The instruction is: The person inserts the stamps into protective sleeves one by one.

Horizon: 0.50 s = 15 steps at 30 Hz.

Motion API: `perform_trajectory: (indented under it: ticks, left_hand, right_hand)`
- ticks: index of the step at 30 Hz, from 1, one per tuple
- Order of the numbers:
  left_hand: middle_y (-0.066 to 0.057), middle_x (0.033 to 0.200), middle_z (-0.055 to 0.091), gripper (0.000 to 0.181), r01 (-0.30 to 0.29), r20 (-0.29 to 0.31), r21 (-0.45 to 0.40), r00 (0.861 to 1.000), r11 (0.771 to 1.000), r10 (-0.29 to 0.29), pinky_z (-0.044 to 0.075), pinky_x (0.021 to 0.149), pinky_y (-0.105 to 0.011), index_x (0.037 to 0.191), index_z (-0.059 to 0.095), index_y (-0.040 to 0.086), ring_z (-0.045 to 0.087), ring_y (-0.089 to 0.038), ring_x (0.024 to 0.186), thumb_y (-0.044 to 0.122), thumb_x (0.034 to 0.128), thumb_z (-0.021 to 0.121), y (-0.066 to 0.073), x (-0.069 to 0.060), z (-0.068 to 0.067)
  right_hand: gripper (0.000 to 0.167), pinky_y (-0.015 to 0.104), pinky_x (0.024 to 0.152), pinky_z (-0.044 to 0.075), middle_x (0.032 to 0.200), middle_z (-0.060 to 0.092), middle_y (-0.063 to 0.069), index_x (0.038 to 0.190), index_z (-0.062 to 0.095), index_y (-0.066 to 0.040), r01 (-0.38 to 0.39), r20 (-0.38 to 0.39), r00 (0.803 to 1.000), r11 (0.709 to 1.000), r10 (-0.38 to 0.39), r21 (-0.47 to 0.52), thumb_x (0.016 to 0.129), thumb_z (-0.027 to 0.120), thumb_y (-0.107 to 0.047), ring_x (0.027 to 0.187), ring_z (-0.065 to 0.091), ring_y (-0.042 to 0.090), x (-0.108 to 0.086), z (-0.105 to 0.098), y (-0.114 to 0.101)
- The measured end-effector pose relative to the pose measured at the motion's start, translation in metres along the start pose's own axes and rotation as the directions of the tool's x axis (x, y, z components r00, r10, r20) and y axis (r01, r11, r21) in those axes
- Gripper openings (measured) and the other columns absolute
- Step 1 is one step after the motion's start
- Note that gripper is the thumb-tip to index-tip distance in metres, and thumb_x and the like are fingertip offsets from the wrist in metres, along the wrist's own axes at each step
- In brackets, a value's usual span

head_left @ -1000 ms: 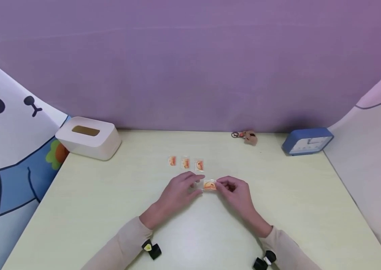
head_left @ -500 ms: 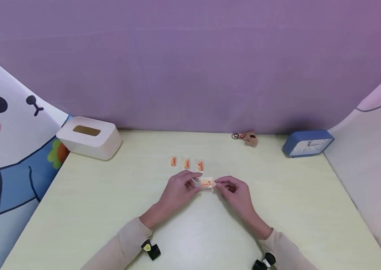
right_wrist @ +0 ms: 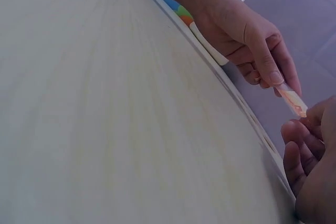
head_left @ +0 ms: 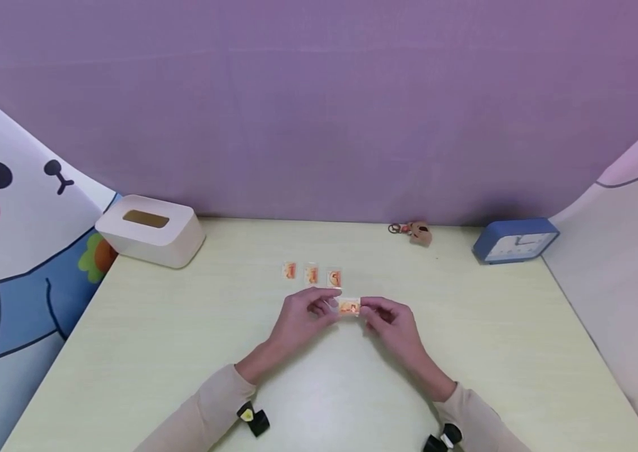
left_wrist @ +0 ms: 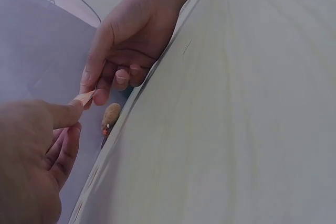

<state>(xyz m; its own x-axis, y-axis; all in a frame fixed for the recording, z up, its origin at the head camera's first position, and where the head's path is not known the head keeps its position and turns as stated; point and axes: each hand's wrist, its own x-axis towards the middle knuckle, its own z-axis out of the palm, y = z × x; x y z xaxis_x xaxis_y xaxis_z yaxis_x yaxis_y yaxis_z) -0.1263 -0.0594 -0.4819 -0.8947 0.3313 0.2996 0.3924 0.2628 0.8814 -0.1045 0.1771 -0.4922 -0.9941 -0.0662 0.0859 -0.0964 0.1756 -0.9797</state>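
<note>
A small clear packet with an orange print [head_left: 349, 306] is held up between both hands, above the table. The left hand [head_left: 304, 316] pinches its left end between thumb and fingers. At the other end, the right hand [head_left: 391, 322] pinches it with thumb and index finger. Seen from the left wrist, the packet [left_wrist: 85, 97] is edge-on and thin, spanning the two sets of fingertips. The right wrist view shows the packet's orange face [right_wrist: 294, 102] slanting between the hands. Just beyond the hands lie three similar packets in a row: left [head_left: 289, 270], middle [head_left: 311, 274] and right [head_left: 334, 277].
A white tissue box [head_left: 152, 229] stands at the table's back left. Along the back edge lies a brown keychain figure [head_left: 420, 233] with a ring. A blue clock [head_left: 516, 240] sits at the back right corner. A purple backdrop [head_left: 319, 113] rises behind the pale table [head_left: 183, 326].
The left fingers were spread apart beside the packet a second ago and now pinch its left end. The packet shifted slightly left, then slightly right. The three packets in the row stayed put.
</note>
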Motion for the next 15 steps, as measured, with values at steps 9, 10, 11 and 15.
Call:
perform_trajectory:
  ticks: [9,10,11,15]
  left_hand:
    - [-0.01,0.104,0.08,0.04,-0.048,0.055,0.011,0.997,0.999,0.047,0.065,0.081,-0.028,0.13,0.078,-0.003,0.077,-0.015,0.087,-0.002,0.0917,0.089,0.0001,-0.0014,0.0024]
    - [-0.01,0.104,0.08,0.04,-0.054,0.057,0.014,0.997,0.998,0.053,0.065,0.081,-0.028,0.13,0.078,-0.003,0.077,-0.015,0.086,-0.002,0.0915,0.089,0.0001,-0.0015,0.0026]
    - [-0.01,0.103,0.08,0.04,-0.06,0.061,0.021,0.996,0.998,0.059,0.064,0.08,-0.027,0.13,0.078,-0.003,0.076,-0.015,0.086,-0.001,0.0915,0.089,0.0001,-0.0016,0.0028]
    - [-0.008,0.101,0.079,0.039,-0.08,0.067,0.055,0.995,0.995,0.076,0.064,0.079,-0.026,0.129,0.079,-0.002,0.075,-0.014,0.084,0.002,0.0916,0.09,0.0013,-0.0021,0.0045]
  right_hand:
    - [0.012,0.018,0.06,0.046,0.076,0.072,0.02,0.11,0.079,0.01,-0.032,0.039,0.999,0.999,0.032,0.007,0.105,0.072,0.003,0.064,0.064,0.01,0.0004,-0.0013,-0.002]
    - [0.011,0.018,0.06,0.048,0.077,0.072,0.02,0.109,0.079,0.01,-0.033,0.039,0.999,0.999,0.033,0.013,0.104,0.072,0.004,0.064,0.064,0.01,0.0006,-0.0014,-0.0024]
    - [0.01,0.018,0.059,0.049,0.079,0.073,0.02,0.109,0.079,0.011,-0.033,0.038,0.999,0.999,0.032,0.019,0.103,0.073,0.004,0.064,0.065,0.01,0.0009,-0.0015,-0.0027]
    - [0.007,0.018,0.059,0.05,0.084,0.074,0.021,0.104,0.079,0.01,-0.028,0.033,0.999,0.999,0.028,0.023,0.101,0.077,0.005,0.063,0.064,0.01,0.0021,-0.0021,-0.0034]
